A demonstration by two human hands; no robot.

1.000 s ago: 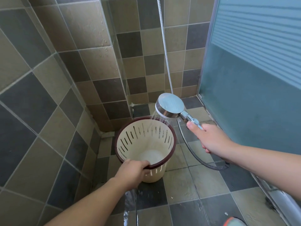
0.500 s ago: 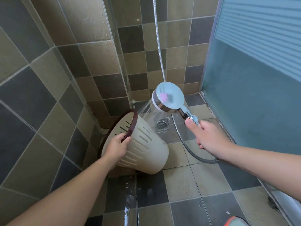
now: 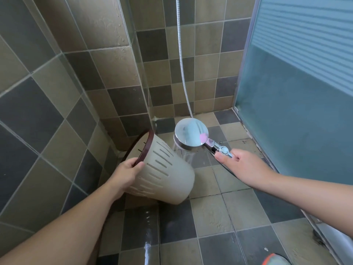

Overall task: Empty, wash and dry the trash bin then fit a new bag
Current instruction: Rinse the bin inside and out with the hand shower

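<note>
A cream slotted trash bin (image 3: 164,173) with a dark red rim is tipped over, its mouth facing the left wall and its base towards me. My left hand (image 3: 128,169) grips its rim at the near side. My right hand (image 3: 242,165) holds the handle of a chrome shower head (image 3: 191,134), which hangs just right of the bin. Water sprays down from the head onto the bin's outer side and the floor. The inside of the bin is hidden.
Tiled walls close in on the left and behind. A frosted glass door (image 3: 286,111) stands on the right. The metal shower hose (image 3: 181,60) hangs down the back wall. The tiled floor (image 3: 210,217) is wet. A shoe tip (image 3: 275,260) shows at the bottom right.
The bin went from upright, with water spraying inside, to tipped on its side towards the left wall. The shower head now sprays the bin's outside. My left hand kept its hold on the rim.
</note>
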